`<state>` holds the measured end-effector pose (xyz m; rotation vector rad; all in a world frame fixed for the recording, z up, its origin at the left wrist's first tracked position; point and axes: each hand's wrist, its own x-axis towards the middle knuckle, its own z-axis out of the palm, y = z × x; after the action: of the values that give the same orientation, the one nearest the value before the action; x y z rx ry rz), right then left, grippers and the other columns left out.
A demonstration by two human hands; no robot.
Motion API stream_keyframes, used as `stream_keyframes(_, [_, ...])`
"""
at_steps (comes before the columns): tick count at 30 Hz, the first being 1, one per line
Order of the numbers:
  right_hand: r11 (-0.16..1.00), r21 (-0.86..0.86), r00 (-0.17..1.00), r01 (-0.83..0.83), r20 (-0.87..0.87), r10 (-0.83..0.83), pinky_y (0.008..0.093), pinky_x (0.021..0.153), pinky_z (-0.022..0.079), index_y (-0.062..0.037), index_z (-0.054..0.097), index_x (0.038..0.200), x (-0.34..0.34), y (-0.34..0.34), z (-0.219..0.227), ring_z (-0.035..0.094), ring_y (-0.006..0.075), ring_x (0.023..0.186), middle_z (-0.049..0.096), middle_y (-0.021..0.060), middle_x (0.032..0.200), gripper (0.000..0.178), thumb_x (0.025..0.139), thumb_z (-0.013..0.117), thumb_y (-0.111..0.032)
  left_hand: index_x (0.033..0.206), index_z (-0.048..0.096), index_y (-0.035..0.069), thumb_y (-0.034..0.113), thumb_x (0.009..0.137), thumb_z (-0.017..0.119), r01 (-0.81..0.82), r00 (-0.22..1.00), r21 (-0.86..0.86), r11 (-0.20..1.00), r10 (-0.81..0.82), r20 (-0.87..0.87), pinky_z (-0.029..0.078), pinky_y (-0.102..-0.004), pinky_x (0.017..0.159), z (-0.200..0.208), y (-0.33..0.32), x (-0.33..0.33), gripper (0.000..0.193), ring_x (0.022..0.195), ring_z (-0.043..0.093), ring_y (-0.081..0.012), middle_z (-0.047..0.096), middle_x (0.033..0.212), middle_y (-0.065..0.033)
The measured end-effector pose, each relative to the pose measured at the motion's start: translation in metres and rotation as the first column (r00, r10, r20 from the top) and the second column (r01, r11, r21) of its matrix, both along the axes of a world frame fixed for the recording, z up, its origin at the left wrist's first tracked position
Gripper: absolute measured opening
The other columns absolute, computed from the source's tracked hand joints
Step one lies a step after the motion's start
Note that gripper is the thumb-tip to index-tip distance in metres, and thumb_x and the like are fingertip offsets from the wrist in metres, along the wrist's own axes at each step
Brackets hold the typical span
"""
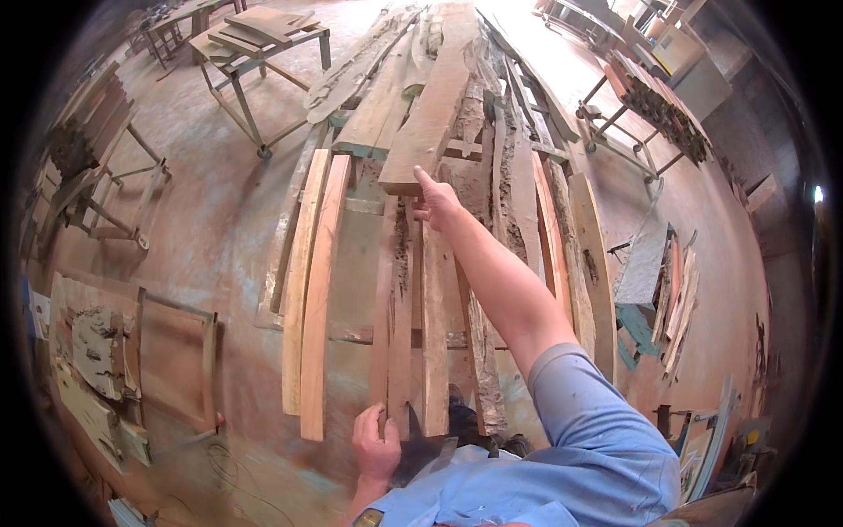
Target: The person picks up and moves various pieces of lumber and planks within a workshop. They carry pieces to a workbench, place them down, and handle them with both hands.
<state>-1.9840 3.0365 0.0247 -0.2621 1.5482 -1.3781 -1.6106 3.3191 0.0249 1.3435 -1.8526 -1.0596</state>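
With my arm stretched forward, my right hand (436,204) grips the near end of a wide brown plank (430,123). The thumb lies on top and the fingers curl beneath the edge. This plank rests over other boards and runs away from me along the stack. Close to my body, my left hand (376,443) is closed on the near end of a long narrow board (383,316). A dark, rough-edged strip of wood (402,290) runs alongside that board. Left of it, two pale squared timbers (323,299) jut toward me.
Rough-edged slabs (360,66) continue into the distance. Loaded wheeled trolleys stand at left (97,132) and right (659,101). A metal-legged table (263,35) with boards is at far left. Offcuts (676,299) lie right. A cable (233,474) crosses the floor at lower left.
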Motion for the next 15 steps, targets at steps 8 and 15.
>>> stream_keyframes(8, [0.978,0.160,0.988,0.130,-0.101,-0.115,0.0619,0.101,0.039,-0.0032,0.037,0.144,-0.023,-0.032,-0.014,0.044,0.0450,0.128,0.039,0.0220,0.146,0.081,0.085,0.072,-0.046,0.107,0.063,-0.004,0.001,0.080,0.064,-0.017,0.996,0.105,0.994,0.026,-0.085,0.054,-0.0404,0.081,-0.025,0.003,0.016,0.028,0.094,0.064,-0.0354,0.064,0.105,-0.0204])
stream_keyframes(15, [0.982,-0.118,0.961,0.147,0.253,-0.113,0.0526,0.098,0.044,-0.0023,0.045,0.138,-0.061,-0.061,-0.046,0.053,0.0347,0.122,0.051,0.0179,0.137,0.070,0.087,0.071,-0.043,0.108,0.063,-0.003,-0.003,0.081,0.062,-0.162,0.986,0.110,0.981,0.166,-0.034,0.054,-0.0340,0.076,-0.024,0.013,0.026,0.027,0.088,0.066,-0.0272,0.064,0.103,-0.0170])
